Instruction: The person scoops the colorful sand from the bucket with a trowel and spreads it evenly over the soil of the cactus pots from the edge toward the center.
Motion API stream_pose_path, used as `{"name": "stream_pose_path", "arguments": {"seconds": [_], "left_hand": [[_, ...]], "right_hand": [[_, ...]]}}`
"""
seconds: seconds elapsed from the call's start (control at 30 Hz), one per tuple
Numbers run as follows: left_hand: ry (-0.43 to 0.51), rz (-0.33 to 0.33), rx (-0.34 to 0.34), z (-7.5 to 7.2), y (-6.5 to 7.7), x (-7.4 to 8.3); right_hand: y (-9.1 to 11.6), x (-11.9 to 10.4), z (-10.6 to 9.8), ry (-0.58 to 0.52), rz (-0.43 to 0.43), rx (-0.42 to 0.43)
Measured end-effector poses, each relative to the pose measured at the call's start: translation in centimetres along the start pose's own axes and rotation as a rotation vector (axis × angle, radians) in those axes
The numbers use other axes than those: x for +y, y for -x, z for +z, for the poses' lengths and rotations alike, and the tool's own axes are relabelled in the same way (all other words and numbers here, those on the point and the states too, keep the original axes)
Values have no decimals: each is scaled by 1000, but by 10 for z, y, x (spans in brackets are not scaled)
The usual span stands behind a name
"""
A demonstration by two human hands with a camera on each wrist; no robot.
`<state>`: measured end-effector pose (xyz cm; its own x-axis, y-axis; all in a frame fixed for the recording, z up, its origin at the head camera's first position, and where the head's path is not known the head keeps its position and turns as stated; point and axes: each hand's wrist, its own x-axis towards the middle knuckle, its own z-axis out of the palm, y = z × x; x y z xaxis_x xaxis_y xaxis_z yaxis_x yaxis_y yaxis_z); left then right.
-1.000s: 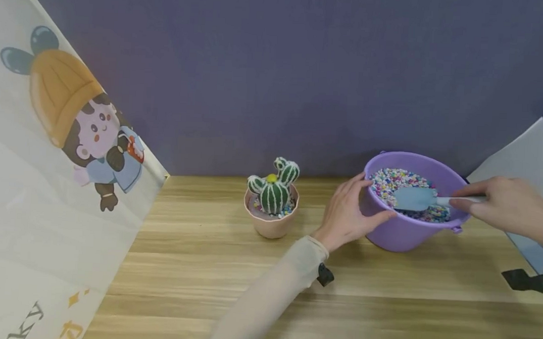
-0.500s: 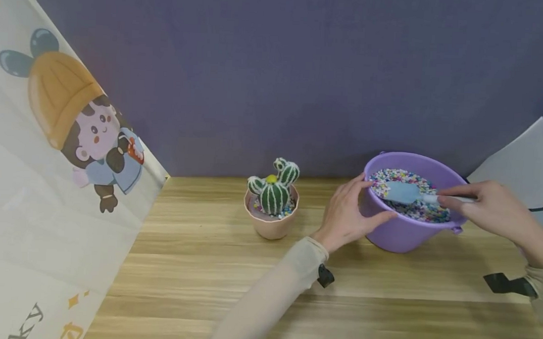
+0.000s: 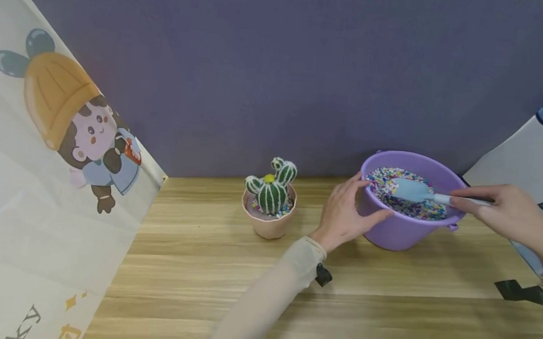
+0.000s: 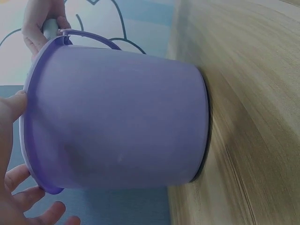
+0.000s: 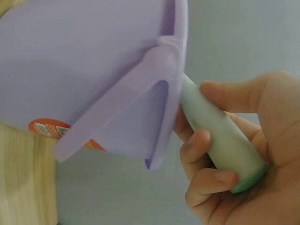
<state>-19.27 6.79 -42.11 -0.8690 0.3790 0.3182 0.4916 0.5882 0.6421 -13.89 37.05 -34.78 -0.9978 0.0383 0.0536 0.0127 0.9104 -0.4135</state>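
Observation:
A purple bucket (image 3: 398,233) stands upright on the wooden table, holding many small multicoloured beads (image 3: 391,177). My left hand (image 3: 344,213) rests at its left rim, thumb stretched along the near side and fingers spread at the far side. In the left wrist view the thumb tip touches the rim, with some fingertips off it. My right hand (image 3: 506,207) grips the handle (image 5: 225,136) of a small trowel, thumb on one side and fingers curled round the other. The trowel's pale blue blade (image 3: 409,189) lies inside the bucket over the beads, tip pointing left.
A knitted cactus (image 3: 272,197) sits in a pink pot (image 3: 270,227) left of the bucket. Behind the table (image 3: 181,266) rises a dark blue wall (image 3: 266,78). Printed panels (image 3: 33,204) flank both sides. The bucket's handle (image 5: 112,101) hangs down its outside.
The trowel moved left through the bucket, then back right with its blade over the beads. My left hand stays at the rim. The head view has shifted slightly.

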Motion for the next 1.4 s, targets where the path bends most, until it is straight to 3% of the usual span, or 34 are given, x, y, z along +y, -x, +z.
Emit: {"name": "stream_pose_path", "arguments": {"seconds": [0.17,0.43,1.0,1.4], "left_hand": [[10,-2,3,-1,1,1],[18,-5,-3,-2,1,1],[-46,51,12,-2,5,-6],[14,18,-12,-14,22,-13]], "right_hand": [[2,-3,-9,59,-8,-17],[7,-8,-13,60,-5,-11],[21,-17,-12,-29,-2,87],[21,-17,-9,-141,45,82]]}}
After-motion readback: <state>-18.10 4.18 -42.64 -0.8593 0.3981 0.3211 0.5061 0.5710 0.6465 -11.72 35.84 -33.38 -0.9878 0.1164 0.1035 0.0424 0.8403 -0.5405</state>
